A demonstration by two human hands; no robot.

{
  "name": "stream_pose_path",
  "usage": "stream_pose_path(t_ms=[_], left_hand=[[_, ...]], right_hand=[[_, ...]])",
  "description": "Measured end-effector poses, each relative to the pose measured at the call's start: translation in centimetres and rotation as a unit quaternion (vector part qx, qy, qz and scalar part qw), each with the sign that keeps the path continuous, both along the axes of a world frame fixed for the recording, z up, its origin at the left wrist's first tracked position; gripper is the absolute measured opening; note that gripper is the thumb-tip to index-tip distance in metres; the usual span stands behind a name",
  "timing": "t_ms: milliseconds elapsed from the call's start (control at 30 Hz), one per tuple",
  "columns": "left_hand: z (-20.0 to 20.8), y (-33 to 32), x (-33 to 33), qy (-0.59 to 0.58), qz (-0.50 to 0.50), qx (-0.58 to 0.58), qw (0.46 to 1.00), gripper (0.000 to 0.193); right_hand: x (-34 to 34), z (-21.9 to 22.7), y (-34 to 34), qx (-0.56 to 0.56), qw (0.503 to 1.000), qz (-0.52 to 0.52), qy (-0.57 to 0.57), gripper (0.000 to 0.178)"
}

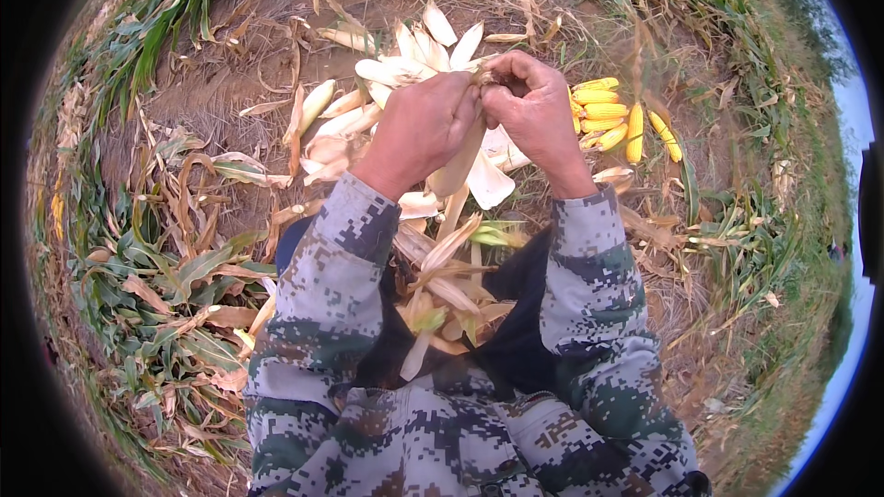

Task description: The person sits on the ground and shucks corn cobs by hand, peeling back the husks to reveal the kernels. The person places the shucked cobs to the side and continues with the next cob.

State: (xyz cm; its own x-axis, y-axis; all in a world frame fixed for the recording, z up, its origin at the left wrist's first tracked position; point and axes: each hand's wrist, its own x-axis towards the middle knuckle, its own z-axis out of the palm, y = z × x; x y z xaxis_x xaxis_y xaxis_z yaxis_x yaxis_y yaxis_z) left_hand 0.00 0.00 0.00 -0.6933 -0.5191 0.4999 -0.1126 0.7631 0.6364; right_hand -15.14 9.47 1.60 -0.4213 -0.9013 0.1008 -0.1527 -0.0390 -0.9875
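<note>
My left hand (420,132) is closed round the upper part of an ear of corn (457,166) in its pale husk. The ear hangs down between my hands, its lower part showing below my left hand. My right hand (537,116) pinches the dry, brownish tip of the same husk with thumb and forefinger, touching my left fingers. My fingers hide much of the ear. Beyond my hands lies a pile of ears in pale husks (405,69). To the right of my right hand sit several bare yellow corn cobs (603,112).
Loose dry husks (444,293) lie between my legs, one greenish. Peeled husk pieces (490,182) are scattered just below my hands. Cut stalks and leaves (198,276) cover the ground at left, with more leaves (737,248) at right. Bare brown soil (216,74) shows at far left.
</note>
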Motion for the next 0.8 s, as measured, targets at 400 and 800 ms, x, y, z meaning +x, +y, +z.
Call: stream_pose_path(t_ms=[400,800], left_hand=[[-0.2,0.5,0.4,0.036,0.012,0.032,0.999,0.012],[-0.2,-3.9,1.1,0.097,0.109,0.243,0.959,0.019]], right_hand=[[0.9,-1.5,-0.6,-0.064,0.997,0.007,-0.034,0.013],[3.1,-1.7,0.2,-0.138,0.969,0.087,-0.187,0.019]])
